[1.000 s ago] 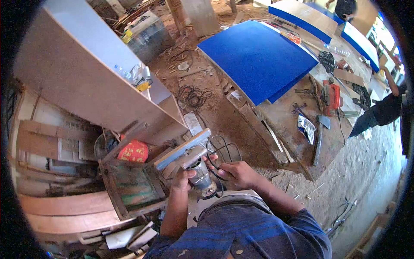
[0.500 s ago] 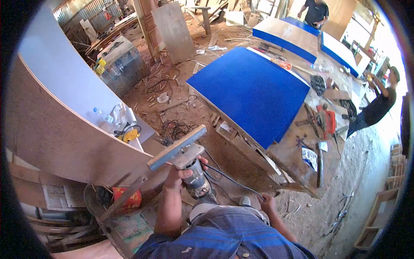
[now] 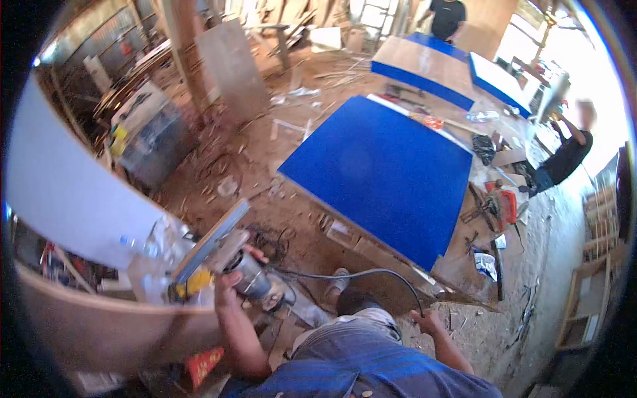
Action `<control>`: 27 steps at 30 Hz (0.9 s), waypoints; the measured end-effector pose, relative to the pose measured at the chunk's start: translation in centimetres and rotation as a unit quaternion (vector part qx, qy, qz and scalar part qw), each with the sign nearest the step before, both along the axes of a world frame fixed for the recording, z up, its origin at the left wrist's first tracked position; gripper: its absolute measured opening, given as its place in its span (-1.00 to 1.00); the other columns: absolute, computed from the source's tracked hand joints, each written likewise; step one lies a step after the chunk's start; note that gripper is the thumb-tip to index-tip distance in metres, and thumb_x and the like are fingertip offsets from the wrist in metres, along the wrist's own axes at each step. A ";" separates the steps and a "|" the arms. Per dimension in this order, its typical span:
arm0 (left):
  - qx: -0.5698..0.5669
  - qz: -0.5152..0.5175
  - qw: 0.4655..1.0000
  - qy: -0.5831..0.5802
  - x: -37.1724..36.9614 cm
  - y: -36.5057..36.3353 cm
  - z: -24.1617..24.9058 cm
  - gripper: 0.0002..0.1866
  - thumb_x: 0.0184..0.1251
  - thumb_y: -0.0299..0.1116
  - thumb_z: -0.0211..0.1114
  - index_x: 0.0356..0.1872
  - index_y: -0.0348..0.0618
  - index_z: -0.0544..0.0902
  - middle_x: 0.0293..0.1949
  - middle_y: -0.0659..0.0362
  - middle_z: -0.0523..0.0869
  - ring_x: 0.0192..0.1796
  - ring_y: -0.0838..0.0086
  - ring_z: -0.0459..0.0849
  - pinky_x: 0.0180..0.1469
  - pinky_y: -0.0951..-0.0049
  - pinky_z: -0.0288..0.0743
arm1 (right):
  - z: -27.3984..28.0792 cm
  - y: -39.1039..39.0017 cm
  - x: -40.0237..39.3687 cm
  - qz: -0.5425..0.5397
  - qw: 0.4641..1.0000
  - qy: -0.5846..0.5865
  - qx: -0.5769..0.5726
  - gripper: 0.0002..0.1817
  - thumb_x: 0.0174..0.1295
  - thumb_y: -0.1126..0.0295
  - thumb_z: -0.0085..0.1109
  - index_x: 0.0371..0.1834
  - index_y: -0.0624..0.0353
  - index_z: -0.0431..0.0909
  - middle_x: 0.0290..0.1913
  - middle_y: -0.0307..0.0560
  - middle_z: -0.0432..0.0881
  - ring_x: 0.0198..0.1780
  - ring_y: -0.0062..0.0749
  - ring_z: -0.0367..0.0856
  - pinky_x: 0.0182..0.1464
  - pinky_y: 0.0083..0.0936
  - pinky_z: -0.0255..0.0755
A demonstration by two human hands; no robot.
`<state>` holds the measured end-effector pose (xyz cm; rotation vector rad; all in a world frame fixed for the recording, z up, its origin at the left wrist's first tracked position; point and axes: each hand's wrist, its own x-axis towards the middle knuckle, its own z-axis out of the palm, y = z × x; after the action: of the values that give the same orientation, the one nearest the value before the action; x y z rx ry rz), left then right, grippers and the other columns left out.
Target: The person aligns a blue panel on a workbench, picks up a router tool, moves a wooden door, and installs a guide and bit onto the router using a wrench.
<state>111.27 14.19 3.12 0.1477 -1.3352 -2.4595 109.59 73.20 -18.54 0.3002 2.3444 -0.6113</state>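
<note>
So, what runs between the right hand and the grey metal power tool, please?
The head view shows a curved dark cable between the tool and right hand.

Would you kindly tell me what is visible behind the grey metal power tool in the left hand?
Beyond the grey metal power tool show a tangle of dark cables and brown, littered ground. Whatever lies directly behind its body and the left hand is covered.

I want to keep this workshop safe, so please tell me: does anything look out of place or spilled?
Yes: loose scraps, some pale, lie scattered on the brown floor left of the blue panel, looking untidy underfoot.
</note>
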 end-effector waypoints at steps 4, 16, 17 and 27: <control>-0.027 0.040 0.999 -0.008 -6.7 -4.9 -1.0 -0.24 -0.05 -0.11 0.57 0.21 -0.30 0.56 0.05 0.00 0.68 0.07 0.16 0.73 0.16 0.06 0.69 | 1.7 -10.7 -9.8 -0.009 0.981 0.001 -0.192 -0.37 0.54 -0.18 0.13 -0.35 0.22 0.75 -0.61 -0.20 0.58 -0.62 -0.46 0.53 -0.54 -0.34 0.40; 0.017 0.063 0.993 -0.097 -23.3 -19.8 -1.7 -0.28 0.07 -0.14 0.56 0.26 -0.19 0.53 0.11 0.01 0.68 0.13 0.18 0.71 0.24 0.14 0.60 | 10.1 -36.8 -39.6 0.020 0.925 0.112 -0.363 -0.66 0.46 0.15 0.38 0.07 0.18 0.66 -0.44 -0.26 0.58 -0.48 -0.58 0.51 -0.42 -0.42 0.43; 0.030 0.062 0.991 -0.110 -24.3 -21.4 -2.1 -0.29 0.07 -0.14 0.56 0.26 -0.19 0.54 0.12 0.01 0.69 0.14 0.18 0.72 0.22 0.14 0.61 | 9.6 -38.2 -41.3 0.022 0.929 0.125 -0.349 -0.67 0.46 0.15 0.37 0.06 0.17 0.67 -0.44 -0.26 0.58 -0.48 -0.58 0.51 -0.42 -0.42 0.43; 0.027 0.081 0.957 -0.278 -38.6 -41.4 -13.5 -0.39 0.11 -0.22 0.55 0.19 -0.26 0.62 -0.01 0.00 0.79 -0.01 0.17 0.83 0.11 0.14 0.71 | 5.8 -53.2 -51.3 -0.116 0.952 0.135 -0.248 -0.73 0.51 0.22 0.27 -0.13 0.25 0.68 -0.54 -0.23 0.57 -0.60 -0.59 0.54 -0.53 -0.50 0.46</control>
<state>72.66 -27.23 -10.37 0.9825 -1.3854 -2.4028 58.27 20.02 -12.74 0.2733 2.3223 -1.4011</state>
